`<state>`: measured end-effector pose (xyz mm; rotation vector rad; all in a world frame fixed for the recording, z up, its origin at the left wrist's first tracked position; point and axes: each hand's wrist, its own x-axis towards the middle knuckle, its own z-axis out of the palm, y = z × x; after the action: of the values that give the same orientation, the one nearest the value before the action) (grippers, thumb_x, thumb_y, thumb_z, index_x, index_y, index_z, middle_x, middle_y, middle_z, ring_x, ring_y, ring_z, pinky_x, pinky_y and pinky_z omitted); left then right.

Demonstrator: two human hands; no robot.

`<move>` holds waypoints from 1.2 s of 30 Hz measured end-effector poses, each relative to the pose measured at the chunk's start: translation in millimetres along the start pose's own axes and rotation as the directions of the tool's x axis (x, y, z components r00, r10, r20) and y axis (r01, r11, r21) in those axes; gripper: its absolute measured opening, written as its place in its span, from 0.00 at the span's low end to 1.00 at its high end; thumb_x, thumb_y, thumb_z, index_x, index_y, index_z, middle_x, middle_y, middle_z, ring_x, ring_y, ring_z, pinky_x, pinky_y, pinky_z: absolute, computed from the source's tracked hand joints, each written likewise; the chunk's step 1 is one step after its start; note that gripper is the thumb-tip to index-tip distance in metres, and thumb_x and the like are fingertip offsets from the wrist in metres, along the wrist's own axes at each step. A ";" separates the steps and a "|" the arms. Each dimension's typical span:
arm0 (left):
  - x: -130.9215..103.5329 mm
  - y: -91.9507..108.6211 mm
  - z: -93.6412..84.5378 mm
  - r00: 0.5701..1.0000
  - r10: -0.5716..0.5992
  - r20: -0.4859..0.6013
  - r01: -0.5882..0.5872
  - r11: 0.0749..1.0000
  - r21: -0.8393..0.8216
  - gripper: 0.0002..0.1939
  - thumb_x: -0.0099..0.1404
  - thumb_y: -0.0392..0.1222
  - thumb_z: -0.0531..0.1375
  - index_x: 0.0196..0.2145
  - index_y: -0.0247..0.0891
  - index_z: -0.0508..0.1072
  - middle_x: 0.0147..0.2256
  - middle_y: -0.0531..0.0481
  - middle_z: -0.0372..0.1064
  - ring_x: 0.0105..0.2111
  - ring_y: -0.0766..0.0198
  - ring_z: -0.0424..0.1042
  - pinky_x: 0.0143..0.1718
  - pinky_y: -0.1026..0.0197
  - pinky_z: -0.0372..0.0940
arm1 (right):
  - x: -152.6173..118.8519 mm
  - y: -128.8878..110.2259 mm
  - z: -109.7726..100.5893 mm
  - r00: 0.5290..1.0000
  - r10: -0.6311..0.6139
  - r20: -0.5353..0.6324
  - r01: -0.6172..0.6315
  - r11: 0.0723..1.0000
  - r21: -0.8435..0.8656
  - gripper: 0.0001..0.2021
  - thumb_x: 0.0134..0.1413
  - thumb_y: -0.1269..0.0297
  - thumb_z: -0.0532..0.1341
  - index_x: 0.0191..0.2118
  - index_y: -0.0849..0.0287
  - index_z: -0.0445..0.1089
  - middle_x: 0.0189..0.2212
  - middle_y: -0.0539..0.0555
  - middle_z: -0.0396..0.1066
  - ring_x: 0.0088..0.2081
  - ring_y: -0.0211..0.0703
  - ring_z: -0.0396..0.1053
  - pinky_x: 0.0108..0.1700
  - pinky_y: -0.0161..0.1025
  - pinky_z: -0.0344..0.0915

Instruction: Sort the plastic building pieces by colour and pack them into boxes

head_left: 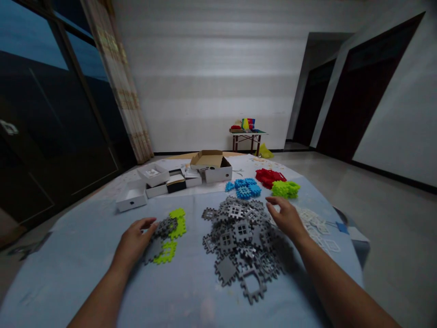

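Observation:
My left hand (134, 237) rests on a small joined piece of grey and lime-green interlocking tiles (167, 234) lying on the pale blue cloth (85, 237); its fingers curl around the grey part. My right hand (286, 216) hovers with fingers apart over the right edge of a big heap of loose grey tiles (241, 243), holding nothing that I can see.
Farther back lie piles of blue tiles (246, 187), red tiles (269, 176), lime-green tiles (286, 188) and, on the right, white tiles (317, 223). Several white cardboard boxes (211, 166) stand at the cloth's far edge. A small table (247, 136) stands by the wall.

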<state>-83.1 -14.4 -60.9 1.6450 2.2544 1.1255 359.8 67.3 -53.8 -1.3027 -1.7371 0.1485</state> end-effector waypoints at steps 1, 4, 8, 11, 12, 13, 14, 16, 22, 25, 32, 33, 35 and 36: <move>-1.0 1.0 0.1 1.000 0.006 0.010 -0.007 1.000 0.019 0.24 0.53 0.56 0.55 0.40 0.35 0.75 0.40 0.41 0.74 0.40 0.54 0.72 0.43 0.57 0.65 | 0.3 -6.9 3.6 1.000 -0.002 0.020 0.002 1.000 0.029 0.15 0.51 0.60 0.53 0.39 0.60 0.72 0.37 0.58 0.74 0.39 0.46 0.70 0.45 0.45 0.64; -4.2 5.0 3.8 0.998 0.019 0.064 -0.023 0.998 0.061 0.24 0.55 0.57 0.54 0.40 0.37 0.75 0.42 0.42 0.73 0.43 0.53 0.71 0.46 0.57 0.63 | 2.0 -18.1 11.5 0.997 0.017 0.076 -0.023 0.996 0.081 0.14 0.52 0.61 0.53 0.38 0.59 0.72 0.35 0.56 0.74 0.36 0.45 0.71 0.42 0.43 0.66; -6.8 8.9 12.1 0.989 0.047 0.141 -0.061 0.993 0.098 0.26 0.54 0.59 0.55 0.41 0.36 0.75 0.44 0.42 0.72 0.45 0.53 0.69 0.48 0.57 0.62 | 2.1 -16.2 21.0 0.996 0.026 0.085 -0.034 0.994 0.102 0.13 0.52 0.62 0.53 0.38 0.58 0.72 0.36 0.55 0.74 0.36 0.45 0.71 0.41 0.42 0.66; -7.5 9.8 14.6 0.986 0.056 0.160 -0.078 0.988 0.132 0.25 0.53 0.58 0.56 0.40 0.38 0.75 0.44 0.43 0.72 0.46 0.52 0.69 0.47 0.56 0.61 | -2.0 -10.2 28.3 0.995 0.010 0.096 -0.022 0.991 0.129 0.13 0.52 0.62 0.53 0.39 0.58 0.72 0.37 0.55 0.74 0.37 0.45 0.71 0.41 0.41 0.66; -7.5 10.0 14.6 0.986 0.052 0.158 -0.075 0.987 0.143 0.24 0.52 0.58 0.56 0.40 0.39 0.75 0.44 0.43 0.72 0.46 0.52 0.69 0.47 0.56 0.61 | -3.7 -8.3 30.1 0.994 0.000 0.106 -0.014 0.991 0.136 0.13 0.52 0.63 0.53 0.39 0.58 0.72 0.37 0.55 0.74 0.38 0.44 0.71 0.41 0.41 0.67; -7.3 10.2 14.3 0.988 0.041 0.151 -0.064 0.986 0.153 0.23 0.52 0.57 0.56 0.39 0.39 0.76 0.43 0.44 0.73 0.46 0.52 0.69 0.47 0.56 0.61 | -5.5 -6.7 31.3 0.993 -0.011 0.117 -0.006 0.990 0.142 0.13 0.53 0.63 0.53 0.39 0.58 0.72 0.37 0.55 0.74 0.38 0.44 0.70 0.41 0.41 0.67; -7.0 10.4 13.9 0.989 0.026 0.142 -0.049 0.986 0.162 0.22 0.52 0.56 0.57 0.39 0.40 0.76 0.43 0.44 0.73 0.45 0.53 0.70 0.47 0.56 0.61 | -7.0 -5.6 31.8 0.992 -0.022 0.128 0.003 0.989 0.146 0.13 0.53 0.63 0.53 0.38 0.58 0.72 0.37 0.55 0.73 0.38 0.44 0.70 0.41 0.41 0.67; -5.8 10.8 13.2 0.992 -0.014 0.127 -0.009 0.983 0.182 0.21 0.51 0.56 0.58 0.37 0.40 0.76 0.42 0.45 0.74 0.44 0.53 0.70 0.46 0.55 0.61 | -9.1 -4.5 30.7 0.989 -0.034 0.144 0.012 0.988 0.152 0.12 0.53 0.63 0.53 0.38 0.58 0.72 0.38 0.55 0.73 0.39 0.44 0.70 0.42 0.41 0.66; 0.8 7.5 15.1 0.989 -0.085 0.124 0.068 0.988 0.136 0.21 0.46 0.57 0.60 0.33 0.40 0.76 0.39 0.44 0.75 0.42 0.51 0.72 0.44 0.55 0.63 | -11.3 -4.6 20.8 0.986 -0.021 0.166 -0.008 0.985 0.174 0.12 0.54 0.63 0.53 0.38 0.56 0.72 0.37 0.55 0.73 0.38 0.44 0.70 0.43 0.43 0.66; 3.4 2.4 16.9 0.984 -0.101 0.144 0.094 0.994 0.057 0.21 0.44 0.57 0.62 0.31 0.40 0.76 0.35 0.45 0.77 0.38 0.52 0.73 0.41 0.56 0.64 | -12.2 -2.3 17.7 0.988 -0.003 0.157 -0.029 0.980 0.198 0.12 0.54 0.62 0.53 0.38 0.56 0.72 0.37 0.55 0.73 0.38 0.44 0.70 0.43 0.43 0.67; 2.9 6.3 6.0 0.987 -0.160 0.023 0.160 0.987 0.004 0.17 0.47 0.54 0.60 0.29 0.38 0.74 0.30 0.45 0.76 0.32 0.53 0.74 0.34 0.58 0.66 | -11.8 4.0 16.9 0.989 0.028 0.142 -0.059 0.973 0.224 0.12 0.53 0.62 0.53 0.38 0.57 0.72 0.37 0.54 0.74 0.37 0.44 0.71 0.41 0.41 0.67; 2.7 8.9 3.2 0.987 -0.160 -0.007 0.160 0.987 -0.004 0.17 0.48 0.54 0.59 0.30 0.38 0.74 0.31 0.45 0.76 0.32 0.54 0.74 0.34 0.58 0.66 | -11.8 4.3 17.1 0.989 0.032 0.142 -0.065 0.971 0.229 0.12 0.53 0.62 0.53 0.38 0.57 0.72 0.37 0.54 0.74 0.37 0.44 0.71 0.41 0.41 0.67; 2.6 13.4 -0.7 0.990 -0.134 -0.052 0.134 0.991 -0.010 0.17 0.48 0.53 0.59 0.31 0.38 0.74 0.32 0.44 0.76 0.34 0.54 0.74 0.36 0.58 0.66 | -12.0 4.2 17.4 0.988 0.037 0.151 -0.073 0.967 0.242 0.12 0.53 0.61 0.53 0.38 0.57 0.72 0.37 0.54 0.74 0.37 0.44 0.71 0.41 0.41 0.67; 2.6 14.6 -1.3 0.991 -0.118 -0.059 0.118 0.993 -0.005 0.18 0.48 0.53 0.59 0.32 0.38 0.75 0.33 0.44 0.76 0.35 0.54 0.74 0.37 0.58 0.66 | -12.2 4.0 17.3 0.987 0.036 0.156 -0.074 0.966 0.247 0.12 0.53 0.61 0.53 0.38 0.57 0.72 0.37 0.54 0.74 0.37 0.44 0.71 0.42 0.41 0.67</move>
<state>-73.5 -11.0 -50.0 1.4750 2.3512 1.1611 350.2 66.2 -73.1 -1.1767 -1.7426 0.4962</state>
